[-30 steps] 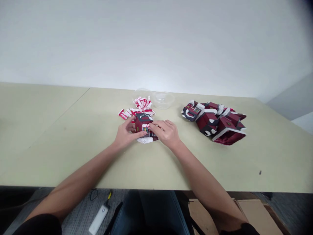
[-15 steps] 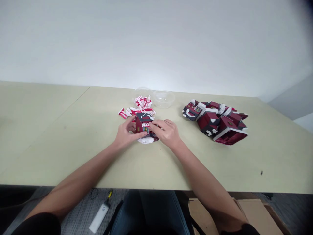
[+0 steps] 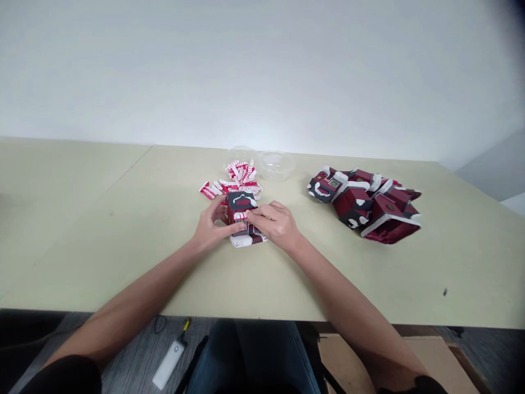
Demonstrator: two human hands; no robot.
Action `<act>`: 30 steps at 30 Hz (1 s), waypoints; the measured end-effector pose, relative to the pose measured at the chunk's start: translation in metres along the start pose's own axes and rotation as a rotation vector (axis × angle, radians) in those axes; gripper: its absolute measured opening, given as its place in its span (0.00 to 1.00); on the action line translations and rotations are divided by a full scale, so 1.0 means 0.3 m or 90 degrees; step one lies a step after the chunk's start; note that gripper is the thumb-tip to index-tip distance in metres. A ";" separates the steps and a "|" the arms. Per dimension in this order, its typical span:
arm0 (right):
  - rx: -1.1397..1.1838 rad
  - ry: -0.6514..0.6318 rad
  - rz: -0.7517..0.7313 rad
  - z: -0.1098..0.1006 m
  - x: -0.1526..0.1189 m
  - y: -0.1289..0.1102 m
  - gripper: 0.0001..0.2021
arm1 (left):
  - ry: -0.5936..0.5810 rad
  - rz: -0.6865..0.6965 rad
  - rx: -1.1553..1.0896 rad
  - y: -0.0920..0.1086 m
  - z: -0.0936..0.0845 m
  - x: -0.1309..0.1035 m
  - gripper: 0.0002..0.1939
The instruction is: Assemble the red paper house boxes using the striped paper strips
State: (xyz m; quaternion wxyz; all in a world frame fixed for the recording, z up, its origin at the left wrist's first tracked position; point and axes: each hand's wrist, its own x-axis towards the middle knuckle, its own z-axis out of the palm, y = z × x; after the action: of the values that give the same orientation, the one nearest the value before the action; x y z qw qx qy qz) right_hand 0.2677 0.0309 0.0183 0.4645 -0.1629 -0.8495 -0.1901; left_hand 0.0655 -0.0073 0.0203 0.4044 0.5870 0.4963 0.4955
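Observation:
A small dark-red model house (image 3: 241, 201) with a dark roof and white snow-like trim stands on the table in front of me. My left hand (image 3: 210, 225) grips its left side, thumb across the front and fingers behind. My right hand (image 3: 275, 223) pinches a small red-and-white striped strip (image 3: 239, 215) against the house front, above its window. The right fingertips partly cover the strip and the front wall. Just behind the house lies a pile of similar striped strips (image 3: 241, 178).
Two clear plastic bowls stand behind, one partly hidden by the strips and a right one (image 3: 276, 166). Several more dark-red model houses (image 3: 363, 202) are heaped at the right. A small dark bit (image 3: 445, 292) lies near the front edge. A white power bank (image 3: 169, 363) is below the table.
The house has tipped so that more of its roof faces me. My right fingers have shifted slightly left and down with the strip. The whole view has moved a little.

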 end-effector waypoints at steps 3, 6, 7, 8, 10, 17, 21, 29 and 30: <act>0.035 0.008 0.016 0.010 -0.009 -0.008 0.09 | 0.004 0.005 -0.009 0.007 0.004 0.004 0.39; 0.119 0.033 0.088 0.010 -0.025 -0.005 0.05 | -0.010 0.029 -0.015 0.009 0.008 0.009 0.37; 0.146 0.048 0.141 0.008 -0.029 -0.004 0.07 | -0.011 0.042 -0.022 0.008 0.009 0.011 0.38; 0.171 0.065 0.209 0.006 -0.031 -0.004 0.14 | -0.010 0.054 -0.030 0.007 0.008 0.012 0.38; 0.224 0.081 0.358 0.003 -0.028 -0.007 0.29 | -0.008 0.077 -0.041 0.003 0.005 0.013 0.38; 0.501 -0.044 0.576 0.012 -0.024 -0.020 0.34 | -0.002 0.175 -0.017 -0.004 -0.008 0.006 0.34; 0.474 -0.036 0.566 0.016 -0.033 -0.023 0.33 | 0.022 0.183 0.006 -0.006 0.001 -0.005 0.36; 0.423 -0.113 0.584 0.029 -0.057 0.043 0.43 | 0.110 0.207 0.228 -0.048 -0.104 0.073 0.38; 0.361 -0.110 0.592 0.020 -0.068 0.070 0.45 | 0.170 0.222 0.263 -0.051 -0.151 0.094 0.38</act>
State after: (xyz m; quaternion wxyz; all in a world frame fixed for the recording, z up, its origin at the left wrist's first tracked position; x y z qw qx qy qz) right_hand 0.2834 0.0502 0.0014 0.4538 -0.4047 -0.7407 0.2855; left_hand 0.0187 0.0226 0.0189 0.1168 0.6626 0.5272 0.5190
